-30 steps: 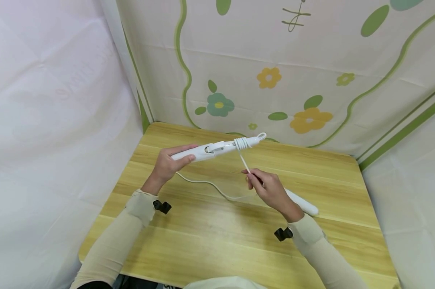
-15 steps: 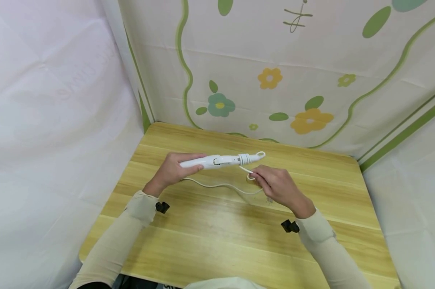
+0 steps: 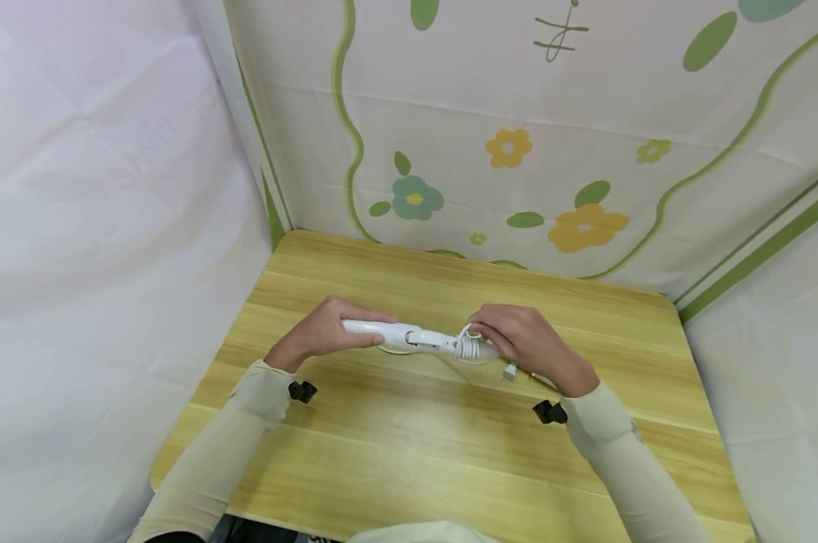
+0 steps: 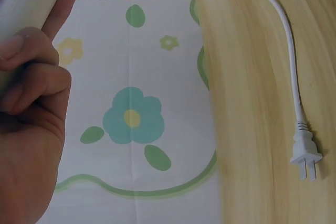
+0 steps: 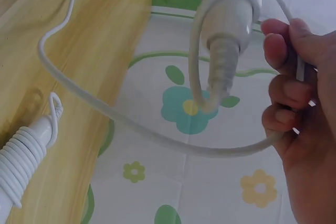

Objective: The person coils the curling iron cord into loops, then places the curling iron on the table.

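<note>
My left hand (image 3: pixel 321 329) grips the thick end of a white hair curling iron (image 3: pixel 395 332), thumb on the near side. The iron is held above the table, tipped slightly down to the right. Several turns of its white cord (image 3: pixel 468 347) wrap the narrow end. Beside those turns, my right hand (image 3: pixel 527 343) pinches the cord. In the right wrist view, a loose length of cord (image 5: pixel 184 149) runs from under my curled fingers across to the table side. A two-pin plug (image 4: pixel 305 148) on a white cord shows in the left wrist view.
On the wooden table (image 3: pixel 409 452) lies a second white handle with wound cord (image 5: pixel 21 161), mostly hidden by my right arm in the head view. A flower-printed cloth wall (image 3: pixel 450 166) stands behind the table, with white sheets at both sides.
The iron has come down toward the table, and its wound end has swung from tilted up to slightly down. My right hand, holding the cord, has moved from below the iron to beside the turns.
</note>
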A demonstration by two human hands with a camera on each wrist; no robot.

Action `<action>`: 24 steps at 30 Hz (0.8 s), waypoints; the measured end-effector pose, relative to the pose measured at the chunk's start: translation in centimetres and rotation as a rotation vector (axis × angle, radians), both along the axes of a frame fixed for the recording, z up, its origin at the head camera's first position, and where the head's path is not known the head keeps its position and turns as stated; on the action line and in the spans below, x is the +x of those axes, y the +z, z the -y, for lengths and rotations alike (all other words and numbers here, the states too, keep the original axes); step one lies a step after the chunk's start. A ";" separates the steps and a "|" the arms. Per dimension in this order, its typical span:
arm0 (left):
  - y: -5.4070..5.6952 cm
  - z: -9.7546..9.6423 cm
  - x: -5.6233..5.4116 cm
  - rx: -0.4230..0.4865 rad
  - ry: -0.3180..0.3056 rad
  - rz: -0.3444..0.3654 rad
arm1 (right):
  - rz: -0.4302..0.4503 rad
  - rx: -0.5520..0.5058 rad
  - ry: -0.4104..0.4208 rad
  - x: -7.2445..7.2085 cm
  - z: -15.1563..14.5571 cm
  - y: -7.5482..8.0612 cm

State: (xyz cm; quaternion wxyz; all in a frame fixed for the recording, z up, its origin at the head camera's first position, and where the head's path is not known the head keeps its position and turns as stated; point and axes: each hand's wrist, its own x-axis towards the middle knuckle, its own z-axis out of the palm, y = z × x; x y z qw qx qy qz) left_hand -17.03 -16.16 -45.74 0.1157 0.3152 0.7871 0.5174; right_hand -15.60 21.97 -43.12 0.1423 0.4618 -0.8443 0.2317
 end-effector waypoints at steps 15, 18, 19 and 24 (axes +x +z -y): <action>-1.2 0.5 -0.4 0.202 -0.147 0.162 | 0.465 -0.107 0.150 -0.4 0.0 -1.0; -1.4 0.3 -0.3 0.247 -0.129 0.197 | 0.512 -0.197 0.151 -0.2 0.4 -1.6; -1.5 0.2 -0.3 0.261 -0.120 0.203 | 0.524 -0.237 0.158 -0.2 0.5 -1.8; -1.5 -0.2 -0.1 0.319 -0.056 0.205 | 0.551 -0.466 0.172 0.5 1.6 -3.5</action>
